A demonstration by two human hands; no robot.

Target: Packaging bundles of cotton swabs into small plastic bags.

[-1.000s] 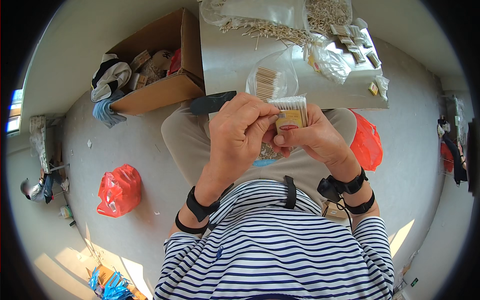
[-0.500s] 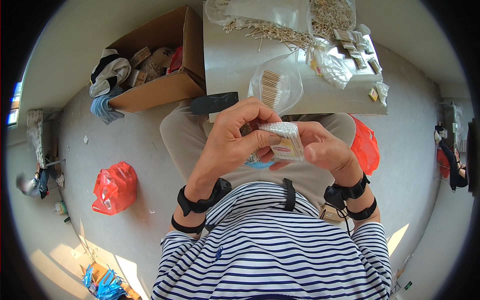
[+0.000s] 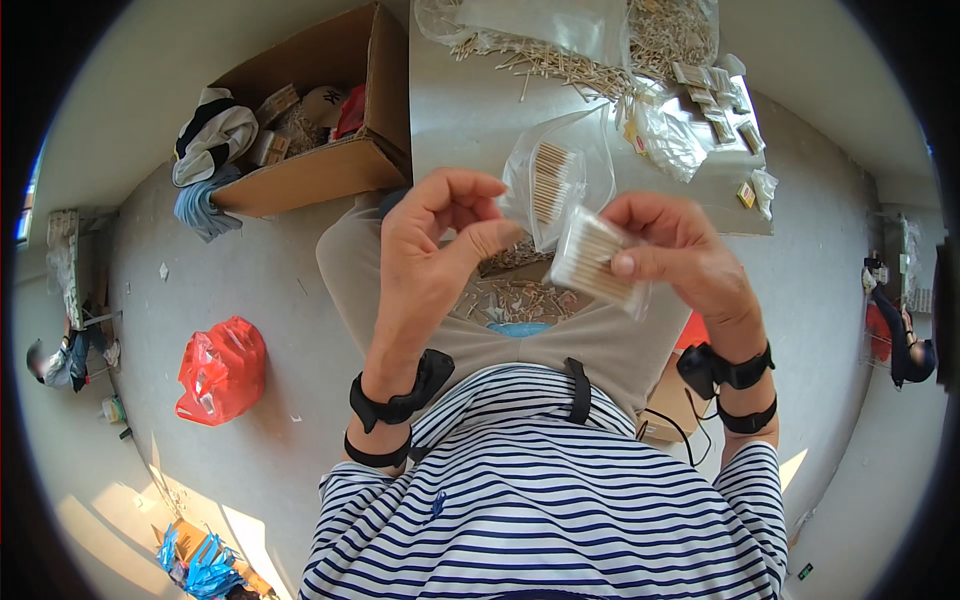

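My right hand [image 3: 690,255] pinches a small clear packet of cotton swabs [image 3: 590,258] between thumb and fingers, above my lap. The packet is tilted, its white tips toward the left and its wooden sticks showing through the film. To the left of it, my left hand [image 3: 440,245] is empty, thumb and curled fingers apart. Just beyond both hands, a clear plastic bag [image 3: 592,150] lies at the table's near edge with a row of cotton swabs [image 3: 549,185] in it. Below, between my knees, loose swabs [image 3: 515,298] are scattered.
The metal table [image 3: 465,130] bears a heap of loose swabs [image 3: 670,35], filled packets [image 3: 705,100] and crumpled clear bags [image 3: 665,140]. An open cardboard box [image 3: 320,180] stands left of it. A red plastic bag [image 3: 222,370] sits on the floor. People sit far left and right.
My left hand has let go of the swab packet and moved left. My right hand has carried the packet slightly right and turned it, so its wooden sticks now show.
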